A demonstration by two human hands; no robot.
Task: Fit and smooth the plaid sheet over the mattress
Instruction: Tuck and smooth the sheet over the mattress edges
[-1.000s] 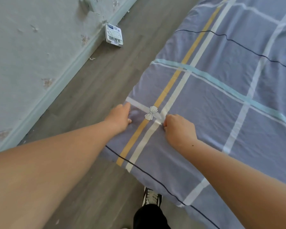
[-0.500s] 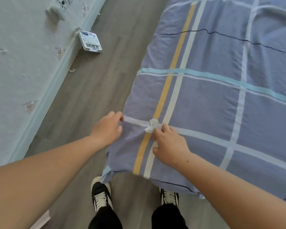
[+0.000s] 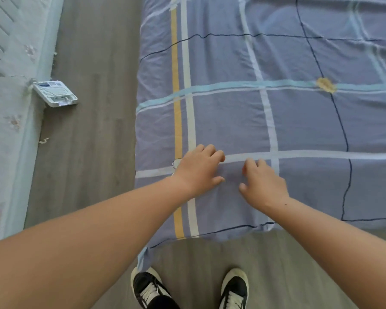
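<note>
Both hands have left the bed's corner edge and slid inward onto the top of the bed since half a second ago; the view has swung too, so the near edge now runs across the lower part of the picture. Left hand (image 3: 198, 170) lies palm down on the blue-grey plaid cotton sheet (image 3: 299, 121), its grip loose and holding nothing, fingers curled a little, covering most of a small white bow print at the crossing of the yellow and white stripes. Right hand (image 3: 263, 184) rests just beside it, apart from it, palm down with fingers spread, its grip likewise wide and empty, fingertips at the horizontal white stripe. That sheet covers the mattress from the near edge to the top of the view, drawn over the near left corner, with light creases along the left side and farther up. A small yellow flower print (image 3: 325, 85) sits on the pale teal stripe to the right. Two black-and-white lace-up shoes (image 3: 234, 288) stand on the grey wood-grain floor (image 3: 91, 130) just before the bed's edge. A white flat plastic box (image 3: 56, 93) leans against the pale wall's skirting on the left.
</note>
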